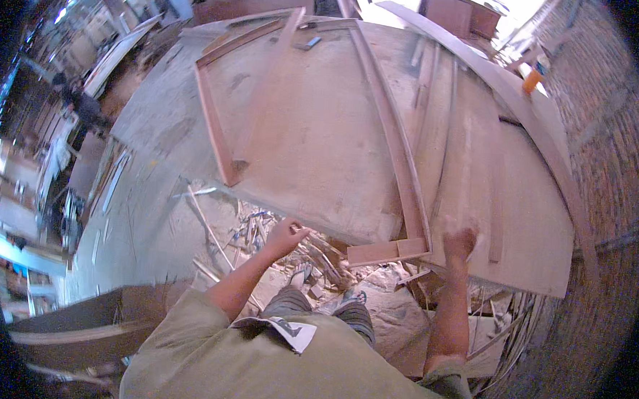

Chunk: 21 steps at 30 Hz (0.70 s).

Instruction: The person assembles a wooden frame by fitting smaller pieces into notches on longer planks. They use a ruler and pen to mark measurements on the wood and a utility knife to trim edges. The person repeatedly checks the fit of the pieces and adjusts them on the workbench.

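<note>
both hands point(375, 238) at wooden frame's point(400, 168) near end

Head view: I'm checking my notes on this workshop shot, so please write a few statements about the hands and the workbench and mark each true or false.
1. The left hand is at the near edge of the workbench. True.
2. The right hand holds a hammer. False: no tool shows in it; it is blurred, at the bench's near edge.
3. Reddish wooden strips lie on the bench. True.
4. The floor under the bench is swept clean. False: wood scraps litter it.
5. An orange bottle stands at the bench's far right. True.
</note>
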Motion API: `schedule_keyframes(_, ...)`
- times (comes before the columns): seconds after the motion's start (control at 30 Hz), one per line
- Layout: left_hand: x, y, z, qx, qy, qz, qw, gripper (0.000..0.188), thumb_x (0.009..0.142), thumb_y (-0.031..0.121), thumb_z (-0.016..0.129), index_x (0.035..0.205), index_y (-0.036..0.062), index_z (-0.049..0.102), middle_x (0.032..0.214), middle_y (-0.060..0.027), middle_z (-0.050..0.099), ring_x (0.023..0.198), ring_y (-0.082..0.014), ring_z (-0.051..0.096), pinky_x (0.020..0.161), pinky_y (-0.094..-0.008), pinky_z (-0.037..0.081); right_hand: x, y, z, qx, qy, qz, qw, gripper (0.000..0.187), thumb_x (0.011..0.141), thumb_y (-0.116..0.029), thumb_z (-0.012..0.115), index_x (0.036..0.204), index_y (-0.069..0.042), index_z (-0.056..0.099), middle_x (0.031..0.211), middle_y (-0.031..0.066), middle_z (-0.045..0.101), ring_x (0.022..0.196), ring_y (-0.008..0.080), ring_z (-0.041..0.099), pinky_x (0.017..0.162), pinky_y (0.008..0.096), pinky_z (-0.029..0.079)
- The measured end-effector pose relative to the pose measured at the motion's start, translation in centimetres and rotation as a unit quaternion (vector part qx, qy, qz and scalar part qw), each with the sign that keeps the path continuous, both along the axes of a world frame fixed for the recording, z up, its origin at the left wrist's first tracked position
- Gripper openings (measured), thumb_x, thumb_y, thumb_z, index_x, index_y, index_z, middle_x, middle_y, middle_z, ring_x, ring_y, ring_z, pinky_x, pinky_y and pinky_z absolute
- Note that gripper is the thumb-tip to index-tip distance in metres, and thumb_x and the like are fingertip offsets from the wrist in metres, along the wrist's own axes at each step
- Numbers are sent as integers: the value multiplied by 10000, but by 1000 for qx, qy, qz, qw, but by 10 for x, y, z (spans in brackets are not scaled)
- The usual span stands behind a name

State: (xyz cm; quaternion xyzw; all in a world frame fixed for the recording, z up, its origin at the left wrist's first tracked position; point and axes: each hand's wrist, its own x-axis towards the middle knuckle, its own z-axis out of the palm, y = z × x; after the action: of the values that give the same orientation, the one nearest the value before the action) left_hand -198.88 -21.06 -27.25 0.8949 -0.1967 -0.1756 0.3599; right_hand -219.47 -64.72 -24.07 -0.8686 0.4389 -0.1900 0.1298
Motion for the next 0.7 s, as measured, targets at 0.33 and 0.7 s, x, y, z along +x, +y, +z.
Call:
schedule_keyframes(0.33,-186,257,-104,265,303,176,898,658,820,619,673,1030,-2,732,1021,-245,724,979,-370,704,873,-462,542,105,44,11,111,226,59,966,1210,662,-473,882,1608,-194,180,1379,178,568,1265,388,566,1044,567,437)
schedule_keyframes(0.7,-266,371,-206,126,231,166,950,705,795,685,659,985,12,752,922,-194,745,882,-345,722,803,-465,545,126,89,71,186,196,70,960,863,634,-347,864,1376,-56,534,1220,196,680,1115,359,673,964,450,533)
